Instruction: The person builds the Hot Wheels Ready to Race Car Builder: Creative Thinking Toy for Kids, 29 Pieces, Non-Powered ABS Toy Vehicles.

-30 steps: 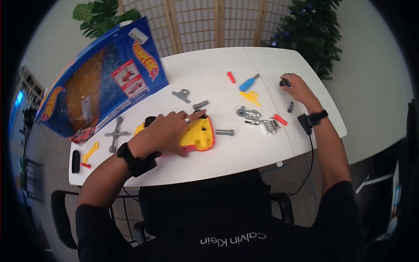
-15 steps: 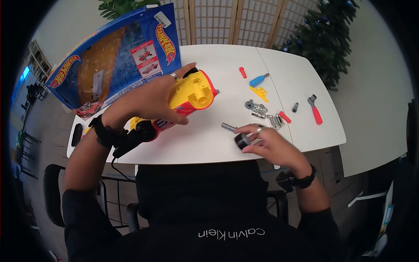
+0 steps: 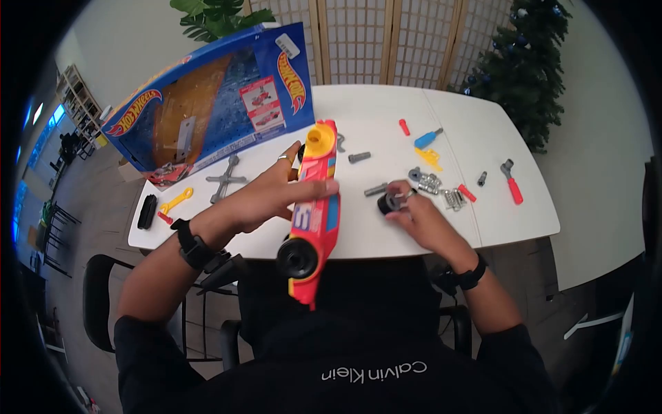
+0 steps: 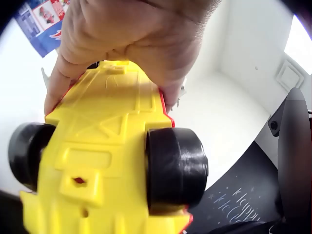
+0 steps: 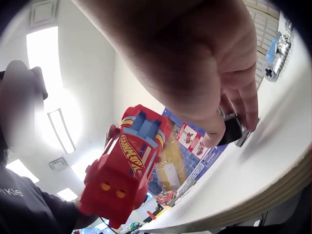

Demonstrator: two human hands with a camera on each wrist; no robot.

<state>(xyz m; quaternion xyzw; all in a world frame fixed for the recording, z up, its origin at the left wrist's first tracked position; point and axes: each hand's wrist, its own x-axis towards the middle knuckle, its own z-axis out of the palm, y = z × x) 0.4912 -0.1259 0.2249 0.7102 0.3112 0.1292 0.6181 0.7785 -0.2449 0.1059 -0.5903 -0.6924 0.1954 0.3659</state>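
My left hand grips a red and yellow toy car across its body, raised near the table's front edge and turned on its side. Its yellow underside faces the left wrist camera, with two black wheels at one end. From the right wrist view the red body and blue windshield show. Between thumb and fingers of my right hand is a loose black wheel, low over the tabletop. A grey bolt lies right beside those fingertips.
A blue toy box stands at the back left. Near it lie a grey cross wrench and a yellow wrench. To the right are a blue screwdriver, silver engine parts and a red-handled tool.
The left hand has lifted the car off the table and turned it from underside-up onto its side. The right hand has brought the wheel from the far right toward the middle.
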